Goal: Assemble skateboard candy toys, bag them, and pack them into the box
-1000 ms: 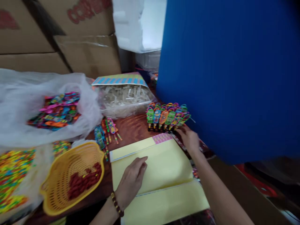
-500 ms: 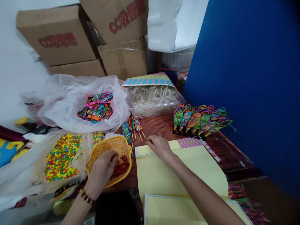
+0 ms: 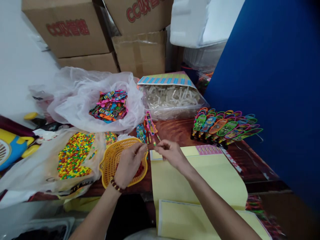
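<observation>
My right hand (image 3: 172, 155) is closed, its thumb and finger pinched at the lower end of a thin candy-filled tube. That tube belongs to a pink toy skateboard (image 3: 150, 125), which lies or hovers over the dark table. Over the yellow basket (image 3: 107, 166) is my left hand (image 3: 131, 163), a beaded bracelet at its wrist. Its fingertips are pinched near the tube's end; whatever they hold is too small to make out. Small red pieces (image 3: 139, 170) show in the basket, partly hidden by that hand. A blue toy skateboard (image 3: 141, 133) with a tube lies beside the pink one.
Finished-looking skateboard sticks stand in a black rack (image 3: 222, 142) at right. A white bag (image 3: 72, 110) holds loose skateboards; a clear bin (image 3: 172, 113) holds short clear tubes. Colourful candies (image 3: 75, 156) fill a bag at left. Yellow sheets (image 3: 200, 180) cover the front; cartons (image 3: 140, 53) stand behind.
My left hand has risen from inside the basket toward my right hand, and the fingertips are close together. The pink skateboard's tube now meets my right fingers. The view has shifted slightly.
</observation>
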Action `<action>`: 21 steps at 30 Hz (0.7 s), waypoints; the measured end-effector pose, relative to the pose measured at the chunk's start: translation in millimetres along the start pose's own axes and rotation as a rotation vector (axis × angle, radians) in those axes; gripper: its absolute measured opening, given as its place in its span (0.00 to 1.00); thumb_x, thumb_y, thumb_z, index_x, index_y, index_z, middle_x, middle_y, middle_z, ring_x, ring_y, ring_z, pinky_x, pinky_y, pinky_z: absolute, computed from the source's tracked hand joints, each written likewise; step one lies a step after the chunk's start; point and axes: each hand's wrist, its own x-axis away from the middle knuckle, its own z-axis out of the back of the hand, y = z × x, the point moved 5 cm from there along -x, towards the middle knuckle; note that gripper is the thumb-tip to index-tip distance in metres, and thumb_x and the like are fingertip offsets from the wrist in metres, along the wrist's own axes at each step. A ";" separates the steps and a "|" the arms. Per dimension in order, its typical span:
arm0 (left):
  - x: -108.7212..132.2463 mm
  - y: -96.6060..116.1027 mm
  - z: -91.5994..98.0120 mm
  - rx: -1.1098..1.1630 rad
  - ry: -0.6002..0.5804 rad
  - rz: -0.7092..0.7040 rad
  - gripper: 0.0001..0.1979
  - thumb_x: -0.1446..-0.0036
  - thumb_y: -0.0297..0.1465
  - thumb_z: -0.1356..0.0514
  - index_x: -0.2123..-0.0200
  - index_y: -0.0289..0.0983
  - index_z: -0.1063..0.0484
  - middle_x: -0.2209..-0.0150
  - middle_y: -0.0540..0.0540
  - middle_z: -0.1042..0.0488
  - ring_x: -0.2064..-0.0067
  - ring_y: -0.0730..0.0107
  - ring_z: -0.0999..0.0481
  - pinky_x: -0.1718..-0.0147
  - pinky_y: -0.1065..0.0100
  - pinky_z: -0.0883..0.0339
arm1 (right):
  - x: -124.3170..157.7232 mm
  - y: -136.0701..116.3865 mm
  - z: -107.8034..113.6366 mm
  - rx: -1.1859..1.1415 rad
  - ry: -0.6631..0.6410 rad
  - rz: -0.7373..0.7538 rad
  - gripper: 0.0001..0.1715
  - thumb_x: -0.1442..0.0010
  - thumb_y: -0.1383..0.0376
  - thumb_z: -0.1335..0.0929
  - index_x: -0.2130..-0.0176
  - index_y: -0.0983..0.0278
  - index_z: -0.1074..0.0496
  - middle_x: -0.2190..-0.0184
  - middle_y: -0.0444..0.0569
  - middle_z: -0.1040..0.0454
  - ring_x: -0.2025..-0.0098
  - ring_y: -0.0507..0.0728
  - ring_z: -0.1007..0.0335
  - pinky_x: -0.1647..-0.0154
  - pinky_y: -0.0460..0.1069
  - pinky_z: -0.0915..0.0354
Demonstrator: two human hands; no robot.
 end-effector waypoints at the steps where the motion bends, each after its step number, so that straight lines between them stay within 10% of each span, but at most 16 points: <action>1: -1.1 -0.3 -3.1 0.073 -0.015 0.009 0.15 0.41 0.41 0.47 0.65 0.36 0.26 0.68 0.47 0.24 0.65 0.67 0.26 0.64 0.69 0.35 | 9.4 -12.1 -4.0 -0.058 0.006 0.066 0.10 0.45 0.60 0.34 0.71 0.64 0.30 0.79 0.40 0.33 0.80 0.48 0.39 0.79 0.42 0.43; 6: 6.0 -6.1 -6.1 0.394 0.016 0.132 0.15 0.46 0.41 0.41 0.65 0.34 0.28 0.69 0.48 0.24 0.66 0.69 0.26 0.67 0.71 0.32 | 30.0 -43.6 -16.5 0.084 -0.022 0.285 0.04 0.45 0.65 0.32 0.71 0.63 0.30 0.74 0.40 0.29 0.73 0.48 0.36 0.73 0.42 0.45; 12: 36.1 -3.0 -6.6 0.616 0.058 0.327 0.24 0.47 0.48 0.42 0.54 0.37 0.35 0.71 0.50 0.27 0.78 0.73 0.27 0.85 0.75 0.38 | 11.2 25.7 48.2 0.440 0.121 0.038 0.03 0.43 0.67 0.33 0.67 0.63 0.28 0.66 0.45 0.26 0.65 0.53 0.31 0.66 0.45 0.43; 21: 41.2 6.0 -118.8 0.752 -0.284 0.322 0.22 0.46 0.42 0.43 0.52 0.35 0.37 0.68 0.49 0.31 0.76 0.76 0.27 0.80 0.75 0.37 | 37.6 98.2 138.1 0.835 0.154 -0.023 0.13 0.37 0.64 0.38 0.57 0.60 0.27 0.55 0.48 0.28 0.60 0.53 0.30 0.64 0.46 0.41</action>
